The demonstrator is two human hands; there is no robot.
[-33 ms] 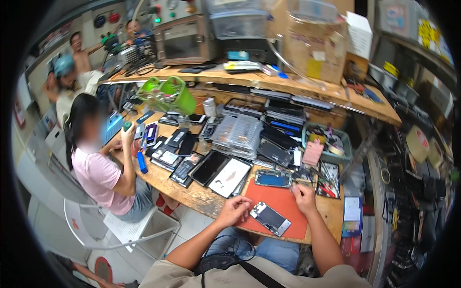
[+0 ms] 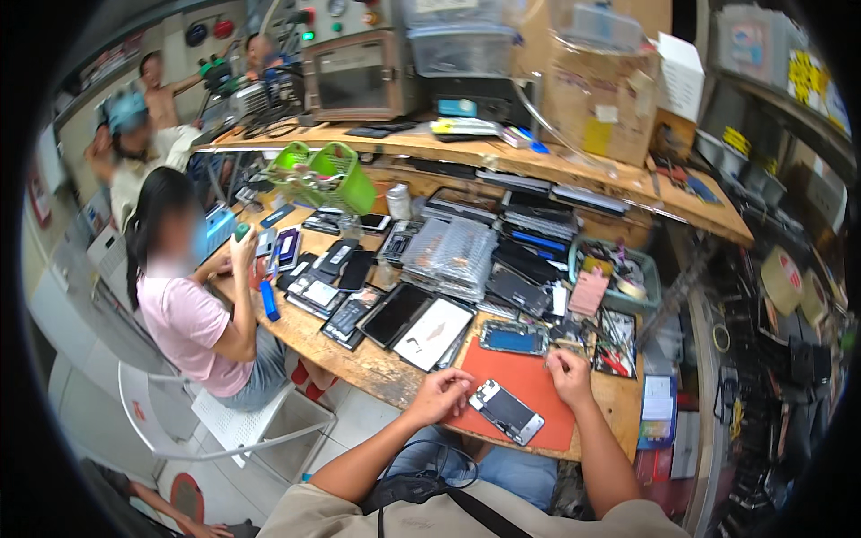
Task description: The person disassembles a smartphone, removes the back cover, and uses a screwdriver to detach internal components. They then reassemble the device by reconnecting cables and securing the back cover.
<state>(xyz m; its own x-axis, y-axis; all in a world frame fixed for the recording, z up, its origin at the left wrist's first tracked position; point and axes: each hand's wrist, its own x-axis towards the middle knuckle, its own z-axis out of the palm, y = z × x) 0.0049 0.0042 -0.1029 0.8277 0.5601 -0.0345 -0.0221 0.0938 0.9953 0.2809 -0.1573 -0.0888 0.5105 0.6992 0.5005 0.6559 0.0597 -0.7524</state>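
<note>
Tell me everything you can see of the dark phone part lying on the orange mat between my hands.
The phone part is a slim, rectangular panel, mostly dark grey, with pale ends; small dark details show at its upper-left end. Its surface looks like metal or plastic. It lies flat on the orange mat, slanting from upper left to lower right. Your left hand is close to its upper-left end, contact unclear; your right hand is apart from it.

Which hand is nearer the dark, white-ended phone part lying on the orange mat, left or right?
Left. The left hand is close beside the upper-left end of the phone part; the right hand is farther off, above and right of it.
</note>
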